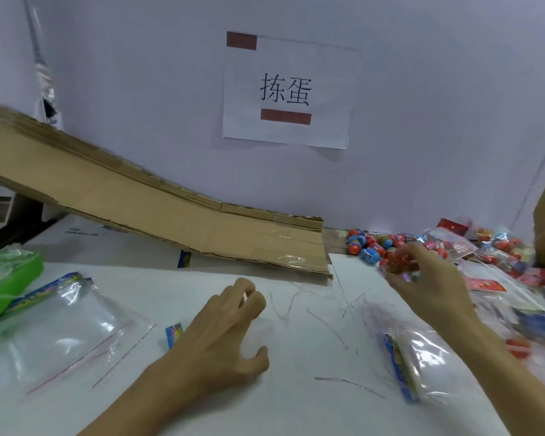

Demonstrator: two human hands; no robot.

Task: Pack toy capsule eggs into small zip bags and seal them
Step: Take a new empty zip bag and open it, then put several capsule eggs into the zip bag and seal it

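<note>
- Early going, I judge: the right hand [422, 278] pinches blurred capsule eggs [401, 265] at the edge of the loose egg pile [375, 243], at two o'clock on the tabletop [290, 388].
- Left hand [224, 335] rests loosely curled, holding nothing.
- An unfilled zip bag [66, 328] lies at nine o'clock; another bag [419, 360] lies under the right wrist. Filling and sealing remain.

We see an evenly and brightly lit scene, with only faint, soft shadows under the hands on the white worktop [296, 357]. Glare streaks the clear bags [63, 335] and the tape on the cardboard [158, 212]. The right hand [428, 281] is motion-blurred. Straight lines bow near the edges, and detail is soft throughout.
</note>
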